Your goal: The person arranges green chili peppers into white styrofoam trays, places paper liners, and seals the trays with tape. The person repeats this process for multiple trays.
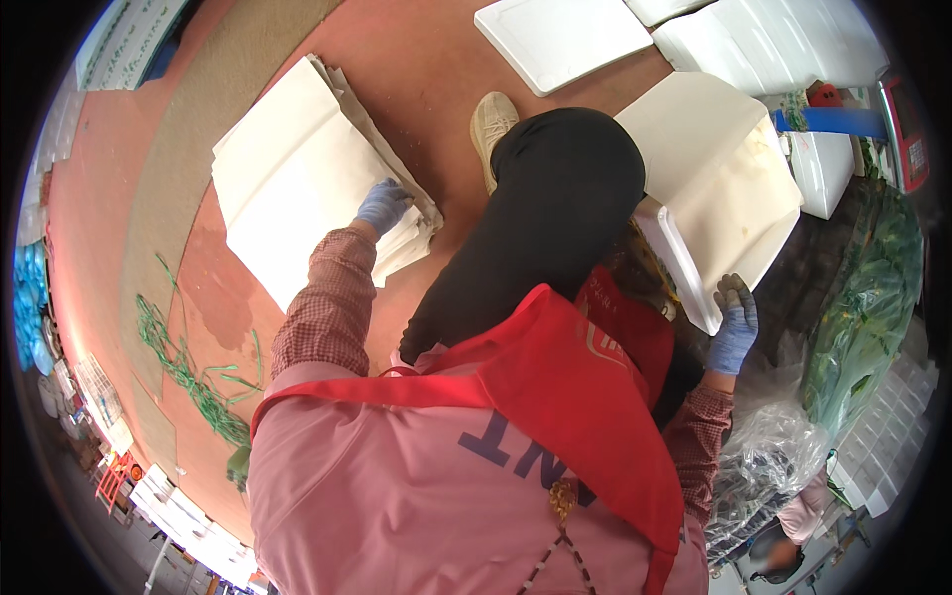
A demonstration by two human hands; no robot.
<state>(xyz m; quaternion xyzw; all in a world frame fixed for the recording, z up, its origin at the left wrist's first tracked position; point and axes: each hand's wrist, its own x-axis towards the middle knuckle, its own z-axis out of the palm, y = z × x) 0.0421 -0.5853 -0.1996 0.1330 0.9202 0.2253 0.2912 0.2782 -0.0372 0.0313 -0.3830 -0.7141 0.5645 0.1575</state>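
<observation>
A stack of large off-white paper sheets (297,171) lies on the reddish floor. My left hand (384,205), in a blue-grey work glove, is at the stack's edge nearest my leg, its fingers bent over the top sheets; whether they pinch a sheet I cannot tell. On my other side stands a white foam box (688,260), with off-white paper (714,163) lining it and spreading over its far side. My right hand (735,321), gloved too, touches the near corner of the box and paper; its grip is unclear.
A white foam lid (563,41) and more foam boxes (773,44) lie beyond. Green twine (193,379) is tangled on the floor. Plastic-wrapped greenery (863,312) and crumpled clear plastic (773,439) lie at the right. Another person (807,513) is at the lower right rim.
</observation>
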